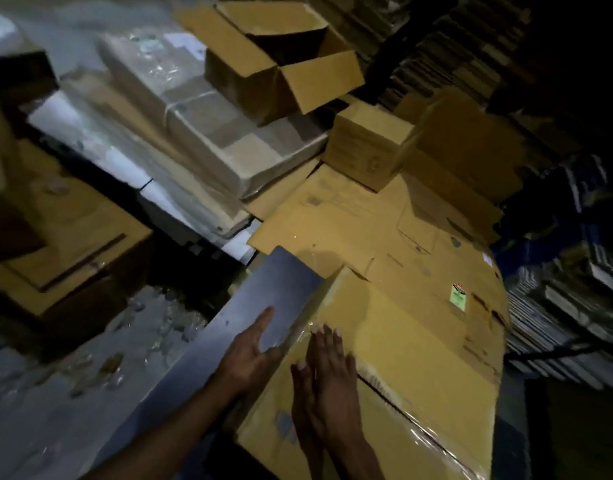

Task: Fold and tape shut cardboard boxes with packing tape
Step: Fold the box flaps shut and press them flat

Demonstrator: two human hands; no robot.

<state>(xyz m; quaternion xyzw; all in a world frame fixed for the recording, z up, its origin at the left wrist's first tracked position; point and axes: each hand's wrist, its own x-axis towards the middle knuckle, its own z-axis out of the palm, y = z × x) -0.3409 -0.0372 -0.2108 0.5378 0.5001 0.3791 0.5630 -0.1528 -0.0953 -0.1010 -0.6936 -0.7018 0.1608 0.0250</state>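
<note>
A closed cardboard box (412, 368) lies at the near right, its top seam covered by a strip of clear packing tape (402, 396) that runs from the box's left edge toward the near right. The right hand (327, 386) lies flat on top of the box near its left end, fingers straight and spread, fingertips reaching the taped edge. The left hand (253, 351) is just beside it at the box's left side, open with straight fingers, the palm against the box wall and the fingers over a grey metal surface (263, 306) alongside. Beyond the box, flattened cardboard sheets (350, 216) spread toward the far side, with a small closed carton (367, 147) on them. Farther off, an open box (277, 57) with raised flaps sits on plastic-wrapped bundles (201, 133). At the left stands another brown box (66, 244).
</note>
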